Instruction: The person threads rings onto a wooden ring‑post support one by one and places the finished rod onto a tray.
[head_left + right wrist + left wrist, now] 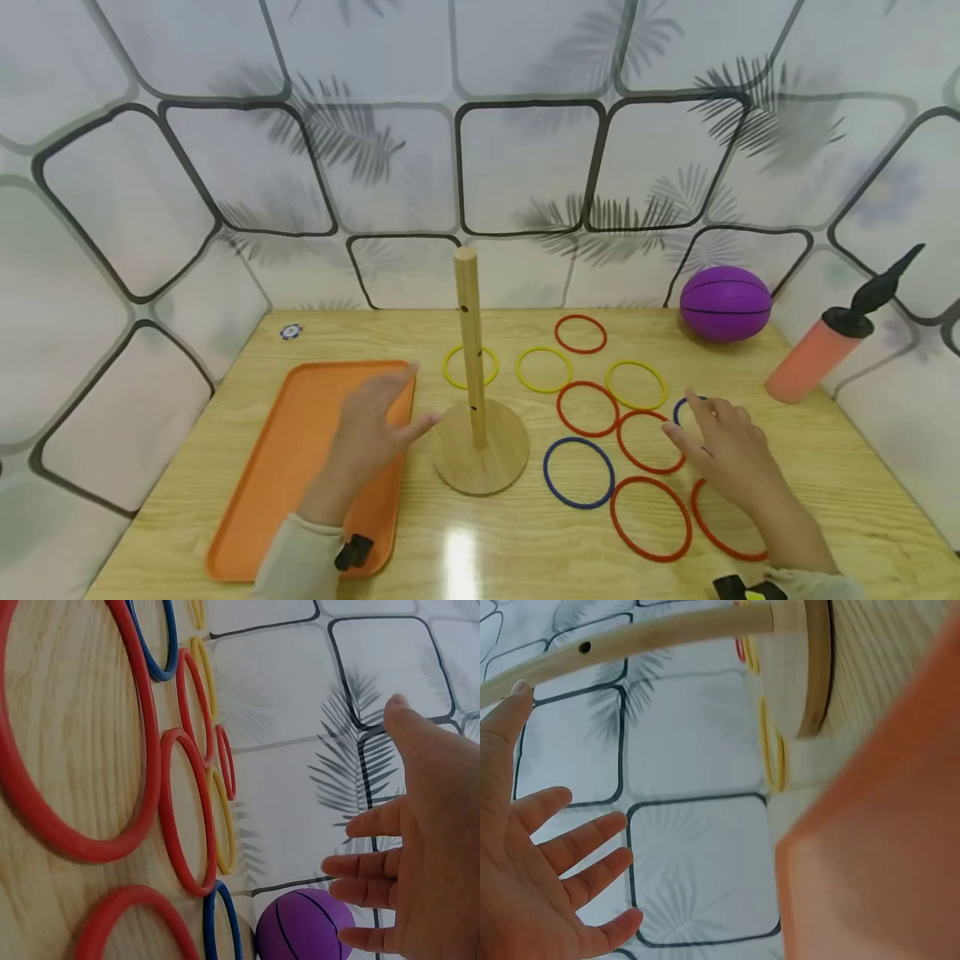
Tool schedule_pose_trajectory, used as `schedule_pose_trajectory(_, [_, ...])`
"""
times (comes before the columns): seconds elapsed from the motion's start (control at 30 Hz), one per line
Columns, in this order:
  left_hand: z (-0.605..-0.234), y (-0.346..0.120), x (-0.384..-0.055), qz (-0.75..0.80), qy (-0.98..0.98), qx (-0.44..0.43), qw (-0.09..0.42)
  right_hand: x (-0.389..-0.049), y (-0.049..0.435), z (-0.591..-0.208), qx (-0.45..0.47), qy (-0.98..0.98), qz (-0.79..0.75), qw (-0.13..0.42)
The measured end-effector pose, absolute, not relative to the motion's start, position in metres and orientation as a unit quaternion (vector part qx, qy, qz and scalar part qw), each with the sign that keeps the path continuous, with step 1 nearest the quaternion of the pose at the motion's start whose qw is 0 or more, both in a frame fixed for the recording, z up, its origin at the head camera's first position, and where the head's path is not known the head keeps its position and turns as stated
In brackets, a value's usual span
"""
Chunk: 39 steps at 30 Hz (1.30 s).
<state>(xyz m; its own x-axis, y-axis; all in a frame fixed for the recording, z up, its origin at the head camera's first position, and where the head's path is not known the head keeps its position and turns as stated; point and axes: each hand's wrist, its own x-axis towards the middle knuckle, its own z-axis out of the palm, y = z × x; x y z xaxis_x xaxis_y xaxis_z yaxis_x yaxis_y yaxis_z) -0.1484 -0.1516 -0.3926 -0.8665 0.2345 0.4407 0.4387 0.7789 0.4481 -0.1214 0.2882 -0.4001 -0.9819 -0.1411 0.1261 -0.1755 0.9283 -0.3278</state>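
My left hand [367, 429] hovers over the right part of an orange tray [262, 500], fingers spread and holding nothing. Just right of it stands a wooden post [469, 333] on a round base [482, 467]. In the left wrist view, the left hand's thumb [510, 709] shows in front of the post. My right hand [731, 450] is above the rings at the right, its fingers parted and nothing in them. It partly hides a blue ring [677, 412] and a red ring [697, 508]. Another blue ring [547, 475] and a red ring [615, 517] lie nearer the post.
Several yellow rings [517, 371] and red rings [558, 408] lie behind and right of the post. A purple ball [725, 304] sits at the back right beside a pink hand pump [817, 358] with a black top. A poker chip [291, 332] lies at the back left.
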Motion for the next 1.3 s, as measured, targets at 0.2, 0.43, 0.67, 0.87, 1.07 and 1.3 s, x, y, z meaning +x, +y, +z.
schedule_pose_trajectory(0.2, [-0.395, -0.136, -0.150, -0.449, -0.876, -0.160, 0.075, -0.122, 0.281, -0.405, 0.098, -0.972, 0.213, 0.029])
schedule_pose_trajectory(0.43, [-0.400, -0.115, -0.154, -0.558, -0.818, -0.139, -0.020, -0.118, 0.267, -0.413, 0.151, -0.959, 0.238, 0.023])
schedule_pose_trajectory(0.67, [-0.407, -0.102, -0.159, -0.610, -0.783, -0.113, -0.048, -0.116, 0.254, -0.431, 0.229, -0.944, 0.234, 0.037])
schedule_pose_trajectory(0.87, [-0.413, -0.098, -0.161, -0.628, -0.772, -0.096, -0.037, -0.119, 0.244, -0.443, 0.251, -0.944, 0.212, 0.026])
schedule_pose_trajectory(1.07, [-0.417, -0.096, -0.165, -0.627, -0.773, -0.089, -0.035, -0.123, 0.234, -0.448, 0.254, -0.950, 0.183, -0.015])
schedule_pose_trajectory(1.3, [-0.420, -0.094, -0.169, -0.626, -0.774, -0.089, -0.034, -0.127, 0.226, -0.449, 0.244, -0.960, 0.134, -0.042])
